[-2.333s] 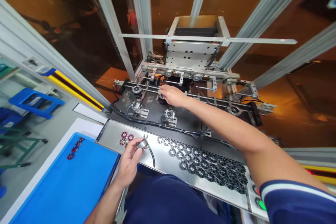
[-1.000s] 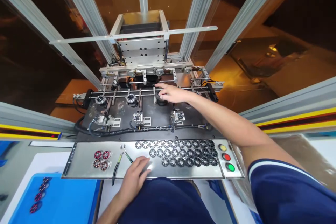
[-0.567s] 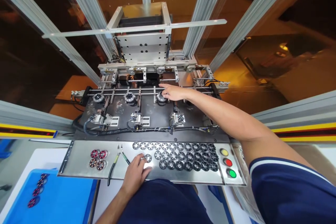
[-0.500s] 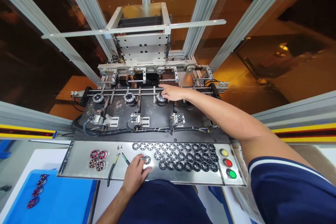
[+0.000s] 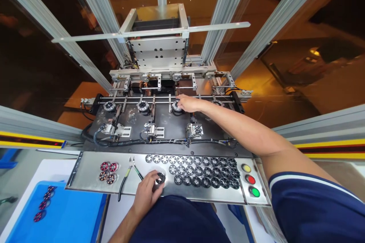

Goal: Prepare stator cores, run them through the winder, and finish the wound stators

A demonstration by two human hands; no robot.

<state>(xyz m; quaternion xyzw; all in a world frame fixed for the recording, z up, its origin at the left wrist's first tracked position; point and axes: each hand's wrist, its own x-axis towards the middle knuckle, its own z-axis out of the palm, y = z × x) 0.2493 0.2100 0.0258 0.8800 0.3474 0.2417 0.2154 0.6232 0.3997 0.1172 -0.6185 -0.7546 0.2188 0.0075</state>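
My left hand (image 5: 148,193) rests on the steel shelf (image 5: 85,176), fingers pinched round one black-and-silver stator ring (image 5: 160,177) at the left end of the rows of several such rings (image 5: 199,171). My right hand (image 5: 186,103) reaches into the machine with its fingers curled down on a ring seated in the third fixture (image 5: 176,106) under the twin rods. Two fixtures to the left, one (image 5: 109,106) and another (image 5: 142,105), also carry rings.
Red wound rings (image 5: 107,172) and a pair of cutters (image 5: 127,176) lie on the shelf's left. Yellow, red and green buttons (image 5: 250,179) sit at its right end. A blue tray (image 5: 62,216) with more red rings (image 5: 42,204) lies lower left. Aluminium posts frame the machine.
My left hand slid along the shelf and closed on a ring from the row's left end. My right hand stayed at the third fixture, settling lower. The view shifted slightly.
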